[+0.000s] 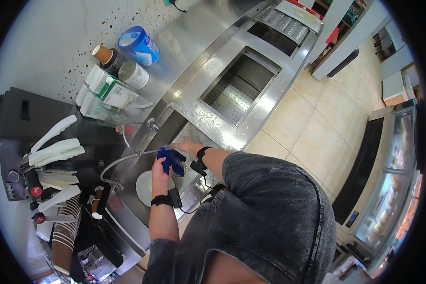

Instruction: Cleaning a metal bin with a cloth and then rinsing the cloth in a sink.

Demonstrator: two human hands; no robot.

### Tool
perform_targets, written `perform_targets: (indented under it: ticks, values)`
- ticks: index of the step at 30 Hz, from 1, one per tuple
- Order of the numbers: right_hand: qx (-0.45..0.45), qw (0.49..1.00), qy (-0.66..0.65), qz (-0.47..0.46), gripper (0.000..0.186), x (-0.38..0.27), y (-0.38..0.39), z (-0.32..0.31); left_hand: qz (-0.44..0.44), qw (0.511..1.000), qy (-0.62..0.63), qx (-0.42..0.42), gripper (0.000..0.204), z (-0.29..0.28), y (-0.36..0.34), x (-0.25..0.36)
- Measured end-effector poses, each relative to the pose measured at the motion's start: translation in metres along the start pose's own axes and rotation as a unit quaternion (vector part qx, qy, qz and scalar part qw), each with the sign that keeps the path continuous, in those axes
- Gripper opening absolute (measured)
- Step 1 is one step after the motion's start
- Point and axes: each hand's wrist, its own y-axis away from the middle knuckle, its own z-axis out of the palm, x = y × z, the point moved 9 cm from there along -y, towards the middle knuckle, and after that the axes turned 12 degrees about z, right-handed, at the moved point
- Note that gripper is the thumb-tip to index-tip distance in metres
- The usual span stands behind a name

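My left hand (160,171) is closed round a dark blue, folded-looking item (176,163) above the sink (142,208); whether it is cloth or plastic I cannot tell. Close to its upper edge is my right hand (188,146), fingers stretched out to the left beside the tip of the metal tap spout (152,151). Any contact between that hand and the blue item is unclear. Under my left wrist, a round white bowl (145,188) sits in the sink, partly covered by my arm. Dark straps with small black devices circle both wrists.
A flexible metal hose (110,169) curves up left of the sink. Beyond are a blue tub (139,46), cartons (118,96) and bottles. At left, a black machine (57,118) stands behind white-handled tools and stacked brown cups (65,236). A recessed steel basin (236,92) lies far right.
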Motion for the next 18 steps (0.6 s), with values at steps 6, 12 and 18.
perform_targets:
  ticks: [6, 12, 18]
  values:
    - [-0.365, 0.876, -0.271, 0.165, 0.087, 0.046, -0.021, 0.070, 0.012, 0.996, 0.082, 0.008, 0.012, 0.015, 0.007, 0.005]
    - [-0.319, 0.918, -0.206, 0.115, 0.070, 0.027, 0.002, 0.064, -0.019, 0.979, 0.201, 0.017, 0.019, -0.021, -0.010, -0.014]
    - [-0.354, 0.851, -0.354, 0.158, 0.066, 0.039, -0.018, 0.081, -0.040, 0.958, 0.282, -0.030, 0.022, -0.006, -0.005, -0.016]
